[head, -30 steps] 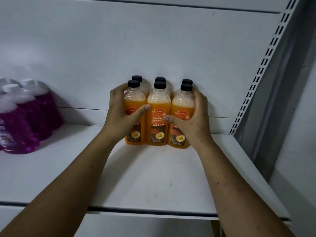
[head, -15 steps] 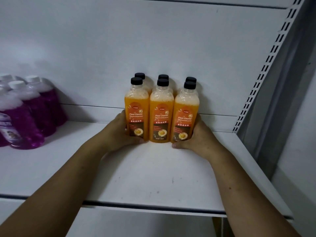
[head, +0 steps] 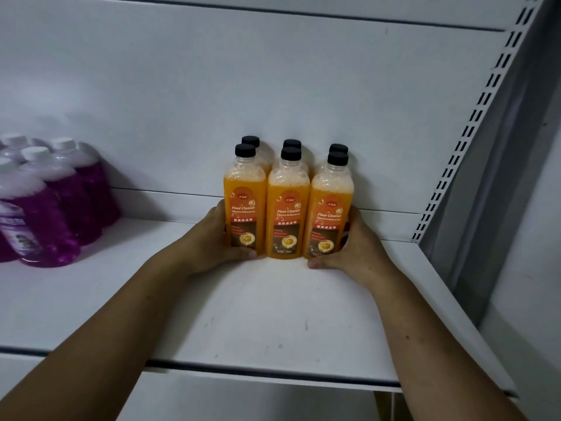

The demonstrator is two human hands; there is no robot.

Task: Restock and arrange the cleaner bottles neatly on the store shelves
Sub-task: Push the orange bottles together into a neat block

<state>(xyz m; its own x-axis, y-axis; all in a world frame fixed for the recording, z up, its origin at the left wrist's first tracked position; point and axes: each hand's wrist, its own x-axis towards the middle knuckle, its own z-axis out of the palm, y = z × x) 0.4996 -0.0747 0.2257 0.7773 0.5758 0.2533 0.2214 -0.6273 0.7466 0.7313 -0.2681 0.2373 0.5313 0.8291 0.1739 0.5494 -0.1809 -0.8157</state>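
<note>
While six orange floor cleaner bottles [head: 287,208] stood upright in two rows of three at the back of the shelf [head: 243,317], my left hand [head: 209,238] gripped the left front bottle's base and my right hand [head: 356,249] gripped the right one's, thumbs in front. Purple bottles [head: 54,214] stood well apart, leftward.

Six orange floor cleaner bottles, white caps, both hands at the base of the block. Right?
Wrong on the caps: the head view shows them black. Six orange bottles, left hand and right hand at the base: correct.
</note>
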